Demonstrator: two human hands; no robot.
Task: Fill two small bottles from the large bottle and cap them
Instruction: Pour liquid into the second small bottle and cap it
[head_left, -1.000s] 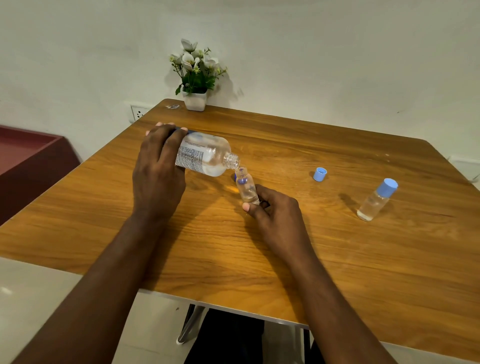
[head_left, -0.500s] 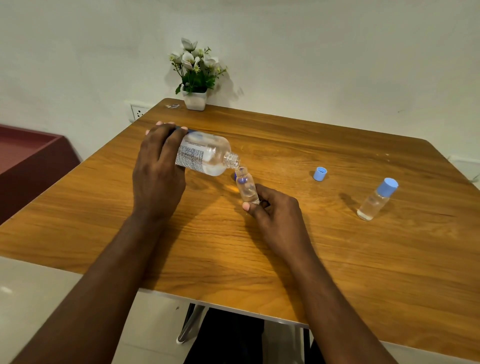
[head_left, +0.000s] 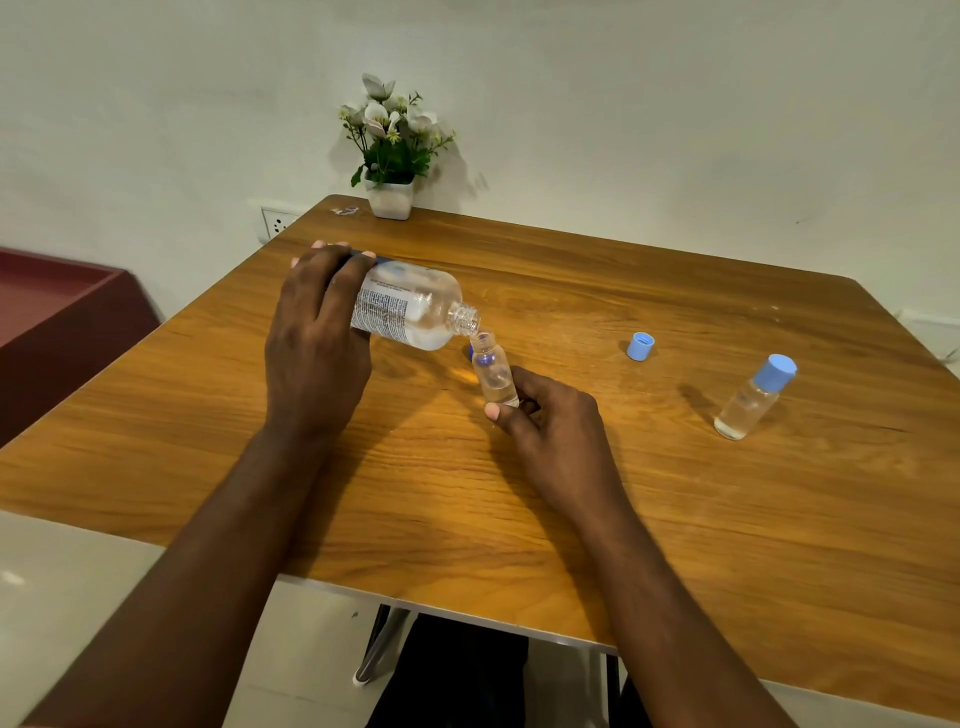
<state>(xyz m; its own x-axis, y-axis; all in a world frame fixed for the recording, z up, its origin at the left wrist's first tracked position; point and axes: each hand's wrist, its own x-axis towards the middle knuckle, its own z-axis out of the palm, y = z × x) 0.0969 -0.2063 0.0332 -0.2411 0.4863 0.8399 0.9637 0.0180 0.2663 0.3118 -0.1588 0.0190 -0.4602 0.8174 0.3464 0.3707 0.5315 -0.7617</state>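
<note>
Left hand (head_left: 317, 338) grips the large clear labelled bottle (head_left: 410, 306) at frame centre, lying near-horizontal, mouth pointing right-downward onto the small clear bottle (head_left: 493, 371). Right hand (head_left: 550, 415) pinches that near-upright bottle on the wooden desk (head_left: 675, 493). Nothing has visibly shifted since earlier.

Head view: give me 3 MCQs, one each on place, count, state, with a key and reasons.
1. Where is the loose blue cap?
A. on the table, between the two small bottles
B. beside the flower pot
C. in the left hand

2. How many small bottles are in view?
A. one
B. two
C. three

3. The large bottle is:
A. upright and capped
B. lying untouched on the table
C. tipped, mouth at the open small bottle

Key: A, it lies on the table short of the capped small bottle; B, one capped, one open in the right hand; C, the left hand holds it tilted.
</note>
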